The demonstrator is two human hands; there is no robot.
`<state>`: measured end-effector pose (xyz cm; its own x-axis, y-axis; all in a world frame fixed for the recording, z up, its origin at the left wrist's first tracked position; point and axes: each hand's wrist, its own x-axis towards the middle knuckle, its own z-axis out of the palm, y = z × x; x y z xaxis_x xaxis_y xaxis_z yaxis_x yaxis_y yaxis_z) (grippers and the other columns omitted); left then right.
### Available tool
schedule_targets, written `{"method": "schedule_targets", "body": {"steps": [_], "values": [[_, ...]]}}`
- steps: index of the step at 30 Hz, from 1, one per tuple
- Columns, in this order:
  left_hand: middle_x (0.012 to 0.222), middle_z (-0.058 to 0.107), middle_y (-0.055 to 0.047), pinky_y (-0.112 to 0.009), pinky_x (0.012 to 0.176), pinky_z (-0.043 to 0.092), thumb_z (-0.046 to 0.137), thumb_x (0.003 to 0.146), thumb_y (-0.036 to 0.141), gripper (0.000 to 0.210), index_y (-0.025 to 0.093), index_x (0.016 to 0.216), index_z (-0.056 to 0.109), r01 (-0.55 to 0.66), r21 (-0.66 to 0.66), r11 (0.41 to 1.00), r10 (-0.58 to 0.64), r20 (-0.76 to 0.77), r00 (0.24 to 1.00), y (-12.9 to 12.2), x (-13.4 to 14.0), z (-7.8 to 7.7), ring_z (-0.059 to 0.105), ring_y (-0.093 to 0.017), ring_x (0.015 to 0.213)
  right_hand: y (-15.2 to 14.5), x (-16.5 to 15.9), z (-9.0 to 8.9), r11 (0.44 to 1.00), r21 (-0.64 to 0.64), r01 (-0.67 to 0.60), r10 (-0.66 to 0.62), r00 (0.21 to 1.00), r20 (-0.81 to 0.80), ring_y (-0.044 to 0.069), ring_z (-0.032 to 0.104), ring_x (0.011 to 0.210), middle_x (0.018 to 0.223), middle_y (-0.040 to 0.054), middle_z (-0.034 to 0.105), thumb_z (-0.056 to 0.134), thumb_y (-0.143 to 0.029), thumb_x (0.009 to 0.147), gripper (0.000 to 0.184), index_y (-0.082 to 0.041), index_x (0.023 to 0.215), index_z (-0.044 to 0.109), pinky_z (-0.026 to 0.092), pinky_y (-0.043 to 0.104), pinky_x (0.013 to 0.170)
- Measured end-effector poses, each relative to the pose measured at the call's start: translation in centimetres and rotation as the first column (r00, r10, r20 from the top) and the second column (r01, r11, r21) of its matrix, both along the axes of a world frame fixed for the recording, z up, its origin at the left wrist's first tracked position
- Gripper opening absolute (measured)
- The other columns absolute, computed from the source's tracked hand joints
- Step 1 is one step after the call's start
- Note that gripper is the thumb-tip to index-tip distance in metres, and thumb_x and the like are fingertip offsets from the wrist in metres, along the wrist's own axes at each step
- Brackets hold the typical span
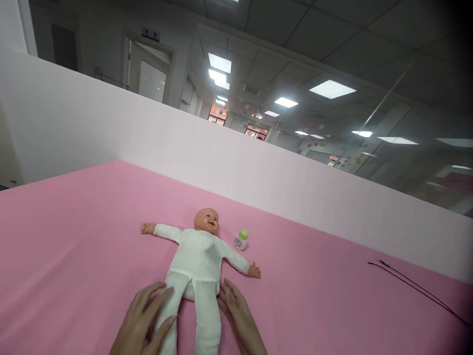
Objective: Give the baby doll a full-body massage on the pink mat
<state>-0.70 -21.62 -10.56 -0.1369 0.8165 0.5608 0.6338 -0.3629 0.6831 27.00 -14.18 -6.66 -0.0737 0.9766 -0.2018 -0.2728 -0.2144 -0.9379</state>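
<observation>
While the doll [197,259] lay face-up on the pink tabletop [74,222], the left hand [144,320] and right hand [240,318] rested flat and unclenched against its legs; it looked light, soft-bodied, best lifted under the torso.

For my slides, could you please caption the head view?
Left hand and right hand flank the legs of a white-clothed baby doll on pink cloth, small bottle nearby.

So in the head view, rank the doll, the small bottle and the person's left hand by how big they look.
1. doll, clearly largest.
2. left hand, though it lies nearer the camera and is partly cut off at the frame edge, so its rank is unsure.
3. bottle, smallest.
</observation>
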Motion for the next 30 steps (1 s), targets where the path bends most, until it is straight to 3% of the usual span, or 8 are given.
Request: {"method": "schedule_targets", "body": {"steps": [3, 6, 10, 14, 18, 23, 27, 30], "values": [[0.149, 0.056, -0.006, -0.051, 0.103, 0.058, 0.058, 0.095, 0.048, 0.049, 0.039, 0.143, 0.056, 0.029, -0.128, 0.991, -0.024, 0.036, 0.999, 2.9, -0.1, 3.5, 0.059, -0.031, 0.132, 2.8, -1.0, 1.4, 0.999, -0.028, -0.042, 0.038, 0.992, -0.122, 0.028, 0.057, 0.135, 0.144, 0.0103, 0.062, 0.084, -0.046, 0.077, 0.056, -0.020, 0.125, 0.070, 0.049, 0.041, 0.111], [0.151, 0.054, -0.008, -0.054, 0.113, 0.047, 0.057, 0.095, 0.055, 0.056, 0.031, 0.146, 0.052, 0.047, -0.181, 0.982, -0.024, 0.124, 0.992, 7.3, 0.8, 6.9, 0.050, -0.033, 0.140, 6.1, -1.9, 2.1, 0.991, -0.106, -0.086, 0.063, 0.977, -0.203, 0.026, 0.064, 0.126, 0.130, 0.0134, 0.071, 0.082, -0.049, 0.079, 0.049, -0.015, 0.114, 0.073, 0.052, 0.037, 0.107], [0.158, 0.046, -0.013, -0.051, 0.122, 0.034, 0.047, 0.098, 0.059, 0.067, 0.020, 0.152, 0.043, 0.101, -0.189, 0.977, -0.044, 0.283, 0.958, 14.7, 2.3, 9.5, 0.039, -0.032, 0.148, 9.1, -2.9, 1.9, 0.990, -0.143, -0.020, -0.012, 0.976, -0.216, 0.024, 0.073, 0.109, 0.115, 0.0137, 0.077, 0.083, -0.052, 0.076, 0.045, -0.014, 0.099, 0.075, 0.058, 0.030, 0.094], [0.163, 0.037, -0.018, -0.045, 0.124, 0.029, 0.039, 0.099, 0.066, 0.078, 0.013, 0.156, 0.035, 0.111, -0.233, 0.966, -0.012, 0.386, 0.922, 20.9, 2.8, 9.0, 0.034, -0.031, 0.151, 9.6, -4.3, 1.4, 0.997, -0.065, 0.042, -0.055, 0.977, -0.206, 0.025, 0.071, 0.114, 0.117, 0.0122, 0.077, 0.083, -0.048, 0.075, 0.046, -0.014, 0.105, 0.075, 0.057, 0.034, 0.097], [0.159, 0.042, -0.020, -0.044, 0.119, 0.035, 0.032, 0.097, 0.071, 0.080, 0.013, 0.153, 0.040, 0.101, -0.361, 0.927, 0.033, 0.347, 0.937, 24.3, 2.0, 7.2, 0.042, -0.032, 0.147, 9.2, -5.6, 1.3, 0.998, 0.009, 0.055, -0.051, 0.976, -0.211, 0.027, 0.068, 0.118, 0.117, 0.0107, 0.077, 0.085, -0.047, 0.071, 0.048, -0.016, 0.106, 0.075, 0.055, 0.037, 0.101], [0.146, 0.059, -0.020, -0.047, 0.107, 0.045, 0.033, 0.094, 0.075, 0.078, 0.018, 0.144, 0.051, 0.103, -0.433, 0.896, 0.050, 0.329, 0.943, 25.3, 1.6, 6.2, 0.058, -0.037, 0.133, 9.2, -7.3, 1.9, 0.992, 0.104, 0.076, -0.050, 0.971, -0.233, 0.026, 0.070, 0.113, 0.111, 0.0072, 0.078, 0.084, -0.050, 0.072, 0.045, -0.018, 0.101, 0.073, 0.056, 0.038, 0.100], [0.144, 0.060, -0.020, -0.051, 0.106, 0.045, 0.036, 0.091, 0.079, 0.083, 0.019, 0.147, 0.049, 0.103, -0.451, 0.887, 0.053, 0.321, 0.946, 25.1, 1.6, 6.2, 0.058, -0.040, 0.132, 9.0, -8.8, 2.2, 0.998, 0.059, -0.013, 0.028, 0.964, -0.263, 0.031, 0.070, 0.115, 0.119, 0.0114, 0.075, 0.076, -0.055, 0.081, 0.070, -0.011, 0.133, 0.058, 0.058, 0.041, 0.093], [0.141, 0.063, -0.020, -0.050, 0.103, 0.048, 0.041, 0.090, 0.078, 0.082, 0.019, 0.146, 0.050, 0.104, -0.444, 0.890, 0.052, 0.326, 0.944, 24.7, 1.6, 6.0, 0.062, -0.039, 0.128, 8.9, -9.1, 2.5, 0.994, 0.104, -0.030, 0.054, 0.971, -0.231, 0.031, 0.069, 0.117, 0.125, 0.0105, 0.073, 0.082, -0.047, 0.077, 0.080, -0.015, 0.142, 0.049, 0.057, 0.041, 0.096]]}}
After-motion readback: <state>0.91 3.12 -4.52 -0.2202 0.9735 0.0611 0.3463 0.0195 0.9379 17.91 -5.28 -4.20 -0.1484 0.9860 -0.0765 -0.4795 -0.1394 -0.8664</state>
